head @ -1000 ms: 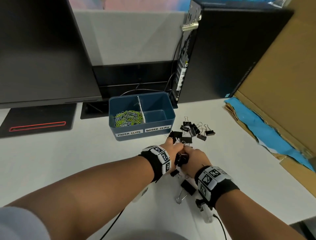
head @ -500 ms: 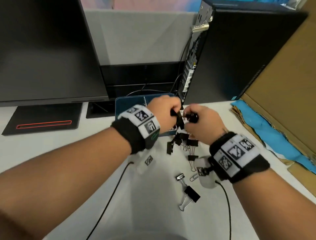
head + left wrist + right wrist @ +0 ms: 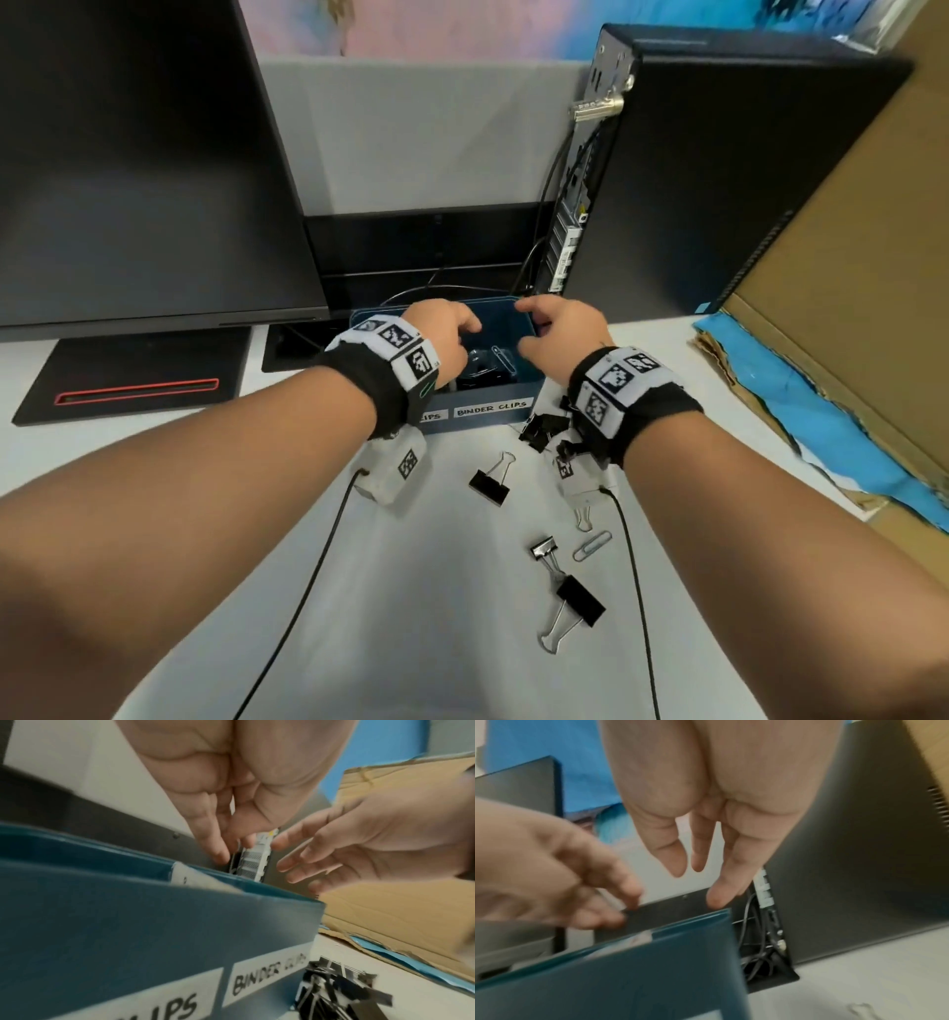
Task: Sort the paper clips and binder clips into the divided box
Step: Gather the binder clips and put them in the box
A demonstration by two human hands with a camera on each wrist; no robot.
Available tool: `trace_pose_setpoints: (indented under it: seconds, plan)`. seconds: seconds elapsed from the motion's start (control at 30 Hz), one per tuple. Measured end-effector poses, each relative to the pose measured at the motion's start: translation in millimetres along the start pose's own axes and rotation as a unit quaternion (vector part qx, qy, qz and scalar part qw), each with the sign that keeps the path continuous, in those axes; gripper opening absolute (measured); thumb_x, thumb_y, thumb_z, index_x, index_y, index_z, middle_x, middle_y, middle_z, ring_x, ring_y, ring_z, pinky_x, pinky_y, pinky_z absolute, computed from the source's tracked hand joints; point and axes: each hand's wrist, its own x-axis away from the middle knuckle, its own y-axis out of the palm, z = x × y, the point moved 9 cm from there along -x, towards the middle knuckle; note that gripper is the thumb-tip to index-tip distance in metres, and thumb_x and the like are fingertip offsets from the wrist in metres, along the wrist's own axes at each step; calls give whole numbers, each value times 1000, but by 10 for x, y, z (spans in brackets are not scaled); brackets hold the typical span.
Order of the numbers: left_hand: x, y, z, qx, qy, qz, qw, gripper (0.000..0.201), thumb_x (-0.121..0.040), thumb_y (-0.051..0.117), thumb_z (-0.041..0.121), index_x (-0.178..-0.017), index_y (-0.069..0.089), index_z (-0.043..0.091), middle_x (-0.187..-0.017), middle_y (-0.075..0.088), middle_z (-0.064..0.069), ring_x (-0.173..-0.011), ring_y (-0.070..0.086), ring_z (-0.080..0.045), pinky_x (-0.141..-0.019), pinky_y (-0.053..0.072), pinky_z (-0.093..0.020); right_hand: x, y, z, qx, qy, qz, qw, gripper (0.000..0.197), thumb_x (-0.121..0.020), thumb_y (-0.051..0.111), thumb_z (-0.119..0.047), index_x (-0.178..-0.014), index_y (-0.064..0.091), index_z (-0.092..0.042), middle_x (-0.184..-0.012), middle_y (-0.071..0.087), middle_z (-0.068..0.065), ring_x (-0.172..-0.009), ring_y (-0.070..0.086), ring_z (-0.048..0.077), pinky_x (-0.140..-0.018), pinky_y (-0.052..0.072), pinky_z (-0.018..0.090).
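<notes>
The blue divided box (image 3: 524, 388) stands at the back of the white desk, and its right section is labelled BINDER CLIPS. Black binder clips (image 3: 482, 372) lie inside that section. My left hand (image 3: 459, 334) and right hand (image 3: 539, 329) hover side by side over it, fingers loose and holding nothing. The wrist views show the same loose left fingers (image 3: 218, 850) and right fingers (image 3: 680, 858) above the box rim (image 3: 680, 925). A pile of binder clips (image 3: 547, 429) lies just right of the box front. More binder clips (image 3: 490, 483) (image 3: 580, 601) and a silver paper clip (image 3: 591, 546) lie nearer me.
A dark monitor (image 3: 128, 169) on its base (image 3: 133, 380) stands at the left. A black computer tower (image 3: 719, 185) with cables is behind the box on the right. Cardboard (image 3: 847, 288) on blue sheeting lines the right edge. Thin black cables (image 3: 308, 580) trail from my wrists.
Both hands lifted a bunch of binder clips from the desk, carried them forward over the box and let go; the hands now hang there with nothing in them.
</notes>
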Motion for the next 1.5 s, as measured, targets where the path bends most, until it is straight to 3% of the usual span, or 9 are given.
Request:
trace_pose_setpoints:
  seconds: [0.1,0.2,0.27,0.37,0.57,0.9,1.1,1.27,1.5]
  plan:
    - [347,63,220,9,82,28,996,28,-84,55,8,-108,62,22,-108,52,6,-97,56,-12,-88,46,-23,-26,-256,641,-6,97,53,994,35,-85,58,-16,-117,59,-27,-120,63,3,-104,61,23,-89,50,30]
    - [667,681,385,-73,146,-121,979,29,-87,55,23,-116,56,25,-117,52,4,-108,54,-16,-88,43,-25,94,-176,1363,128,231,-43,964,56,-84,62,-36,-135,41,-33,-146,40,10,-129,43,36,-108,37,51]
    - [777,1126,268,-148,132,-199,960,46,-86,56,40,-130,44,31,-132,45,-1,-118,47,-23,-96,45,-37,184,51,1563,184,218,-139,948,73,-84,58,-52,-145,20,-39,-158,15,6,-142,23,37,-117,19,54]
    - [878,1505,109,-192,88,-253,944,49,-89,51,40,-134,36,32,-139,34,-4,-122,37,-30,-99,44,-46,324,320,1514,206,150,-196,947,77,-72,61,-63,-139,24,-50,-153,30,1,-136,33,37,-113,26,55]
    - [787,1512,221,-171,94,-215,957,17,-90,47,12,-105,50,18,-117,46,-5,-108,45,-28,-90,47,-38,459,389,1373,217,108,-170,955,76,-67,73,-50,-130,32,-39,-137,36,1,-120,42,33,-100,39,41]
    - [337,1498,637,-133,106,-132,977,97,-75,69,16,-147,6,31,-149,12,-11,-111,54,-36,-91,52,-41,632,523,1307,216,80,-164,959,64,-75,66,-28,-128,34,-42,-129,39,0,-113,40,31,-79,39,33]
    - [381,1541,647,-187,134,-126,965,54,-84,55,17,-134,34,17,-125,34,-12,-84,62,-31,-70,50,-36,718,537,1345,207,63,-162,963,71,-74,64,-28,-131,26,-46,-124,40,-4,-110,39,28,-76,40,31]
    - [455,1561,531,-179,115,-106,971,39,-87,52,22,-122,39,13,-119,41,-9,-86,63,-31,-75,55,-45,709,666,1235,264,58,-211,939,66,-78,58,-41,-131,23,-56,-121,35,1,-113,35,31,-86,45,38]
    - [606,1536,302,-149,101,-134,974,51,-75,65,36,-114,43,12,-116,41,-7,-86,61,-33,-74,53,-43,683,725,1155,277,72,-228,931,62,-66,69,-34,-121,39,-39,-116,36,2,-110,38,32,-86,50,43]
